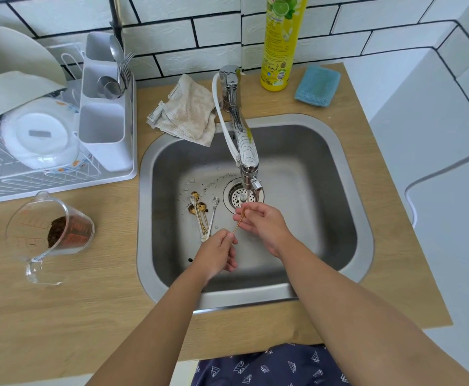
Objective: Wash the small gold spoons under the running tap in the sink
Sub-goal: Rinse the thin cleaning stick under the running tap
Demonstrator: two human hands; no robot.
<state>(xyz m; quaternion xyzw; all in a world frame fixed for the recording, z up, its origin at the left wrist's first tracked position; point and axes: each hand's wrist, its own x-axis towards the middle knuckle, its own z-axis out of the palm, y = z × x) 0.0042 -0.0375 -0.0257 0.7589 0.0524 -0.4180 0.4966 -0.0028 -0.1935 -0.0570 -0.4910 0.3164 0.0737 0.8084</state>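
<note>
Over the steel sink (336,151), my left hand (216,254) pinches the handle end of a small gold spoon (239,222). My right hand (261,221) holds and rubs its bowl end with the fingers, right under the thin water stream from the chrome tap (246,151). Several more small spoons (200,211), gold and silver and speckled with dark grounds, lie bunched on the sink floor left of the drain (240,195). Dark specks are scattered around them.
A glass measuring jug (46,235) holding dark grounds lies on the wooden counter to the left. Behind it stands a white dish rack (60,129) with plates and cutlery. A beige cloth (188,110), yellow soap bottle (280,43) and blue sponge (318,86) sit behind the sink.
</note>
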